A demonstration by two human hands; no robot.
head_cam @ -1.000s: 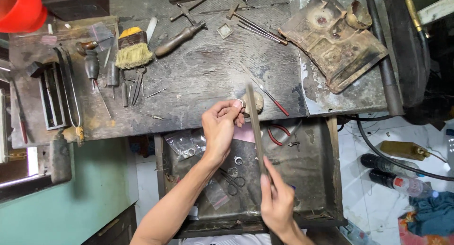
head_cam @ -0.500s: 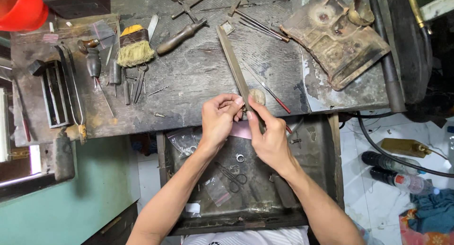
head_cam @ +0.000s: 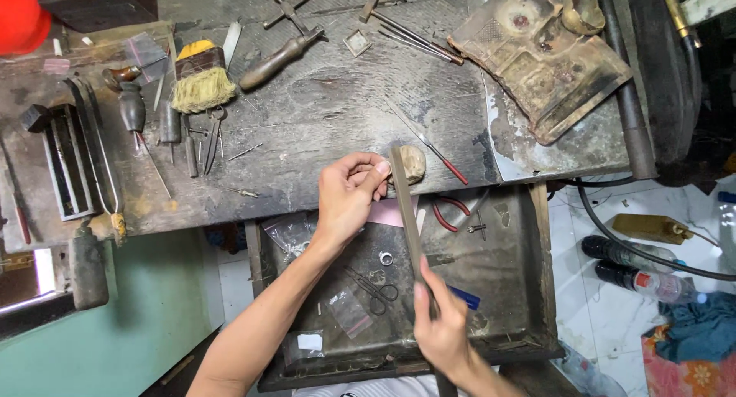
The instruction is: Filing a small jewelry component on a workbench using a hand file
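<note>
Presently, item one: a long flat metal file [head_cam: 406,213], held near its lower end by the right hand [head_cam: 443,328], fingers clenched round it, the blade running up and away so that its far end meets the table's front edge. Item two: the left hand [head_cam: 349,194], fingertips pinched on a small workpiece too tiny to identify, braced against a pale rounded bench peg [head_cam: 412,164]; the bracing seemingly steadies the piece under the file.

Beneath both hands: an open metal drawer tray [head_cam: 529,289], placed to catch what falls, holding a small ring [head_cam: 386,257], scissors [head_cam: 376,286], red-handled pliers [head_cam: 447,211] and clear plastic bags [head_cam: 349,311].

Surface: a dark, scarred wooden table [head_cam: 330,121], carrying a straw-bristle brush [head_cam: 202,79], a wooden-handled tool [head_cam: 280,58], thin rods [head_cam: 418,36] and a corroded metal casting [head_cam: 540,56].

Room: white tiled floor [head_cam: 606,343] at right with dark bottles [head_cam: 625,266], a black hose [head_cam: 613,240] and bundled cloth [head_cam: 690,343]; green wall panel [head_cam: 115,343] at left.
</note>
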